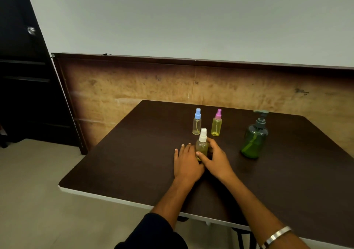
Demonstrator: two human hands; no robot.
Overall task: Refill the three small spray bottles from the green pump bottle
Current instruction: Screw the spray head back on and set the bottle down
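1. Right hand [216, 159]: thumb and fingers are curled round the body of the white-capped spray bottle [202, 144], grasping it low down; the bottle stands upright on the table [134, 153].
2. Left hand [186, 162]: it lies flat on the table just beside the same bottle, fingers straight and released. Whether it touches the bottle cannot be told.
3. Blue-capped spray bottle [197, 122] and pink-capped spray bottle [217, 123]: both stand upright just behind the held one, untouched, caps on. The pink one shows a stronger yellow tint; fill levels cannot be read with certainty.
4. Green pump bottle [253, 138]: it stands upright to the right, apart from both hands, pump head fitted, green liquid visible inside.
5. Assessment: all three spray heads are in place and the pump bottle is untouched, so refilling appears not yet begun. Outstanding for each bottle: uncapping, filling, recapping.
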